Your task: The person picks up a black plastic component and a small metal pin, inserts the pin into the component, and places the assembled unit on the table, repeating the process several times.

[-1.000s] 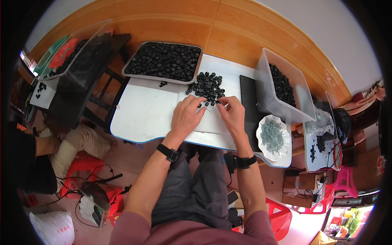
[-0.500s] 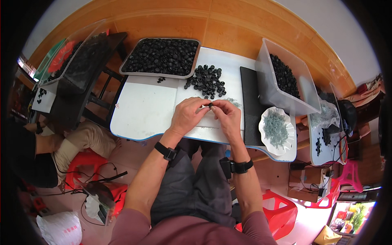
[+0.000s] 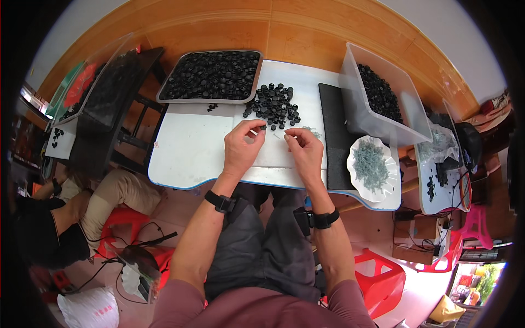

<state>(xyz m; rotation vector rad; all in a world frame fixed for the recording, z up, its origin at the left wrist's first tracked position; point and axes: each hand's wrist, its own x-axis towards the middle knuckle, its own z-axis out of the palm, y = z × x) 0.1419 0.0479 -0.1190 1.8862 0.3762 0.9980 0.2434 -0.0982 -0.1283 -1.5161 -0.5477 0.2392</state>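
My left hand (image 3: 243,146) pinches a small round black cap (image 3: 263,127) between thumb and fingertips, just in front of a loose pile of black caps (image 3: 274,103) on the white table (image 3: 191,139). Across a short gap, my right hand (image 3: 305,153) has its thumb and index finger pressed together. Whatever sits in that pinch is too small to make out. Beyond my right fingertips lies a little heap of thin grey-green pieces (image 3: 313,132). More of these fill a white scalloped dish (image 3: 361,187) at the right.
A metal tray (image 3: 210,101) heaped with black caps stands at the back left. On the right a translucent bin (image 3: 363,117) of black parts rests by a dark mat (image 3: 334,136). Another person (image 3: 117,191) sits at far left. Red stools (image 3: 383,290) stand below.
My hands, together at one black cap before, have parted. The left has moved slightly left and away from me with the cap; the right keeps its pinch. The view has shifted a little.
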